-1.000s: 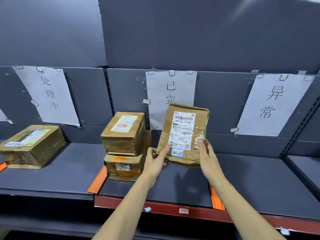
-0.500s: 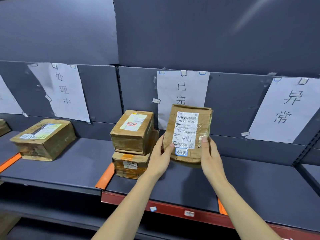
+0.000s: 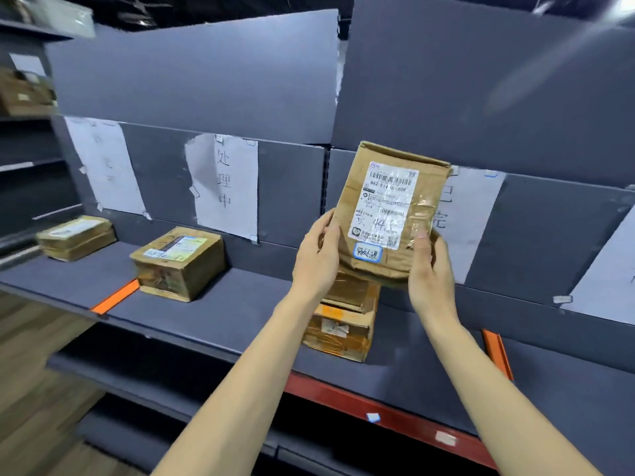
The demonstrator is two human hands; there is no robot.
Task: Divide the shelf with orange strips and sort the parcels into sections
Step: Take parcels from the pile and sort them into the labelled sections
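Note:
I hold a flat brown parcel (image 3: pixel 385 214) with a white shipping label upright in the air above the shelf (image 3: pixel 240 314). My left hand (image 3: pixel 318 255) grips its lower left edge and my right hand (image 3: pixel 429 269) its lower right edge. Behind and below it stand two stacked brown boxes (image 3: pixel 343 321), partly hidden by the parcel and my hands. One orange strip (image 3: pixel 115 297) lies on the shelf at the left, another orange strip (image 3: pixel 496 352) at the right. A brown box (image 3: pixel 178 262) sits between the left strip and the stack.
Another brown box (image 3: pixel 75 237) rests at the far left of the shelf. White paper signs (image 3: pixel 226 187) with handwritten characters hang on the grey back wall. A red beam (image 3: pixel 395 410) runs under the shelf front. Wooden floor shows at lower left.
The view has swung left, so the left boxes and a further sign came into sight. The parcel has been lifted higher, in front of the stacked boxes.

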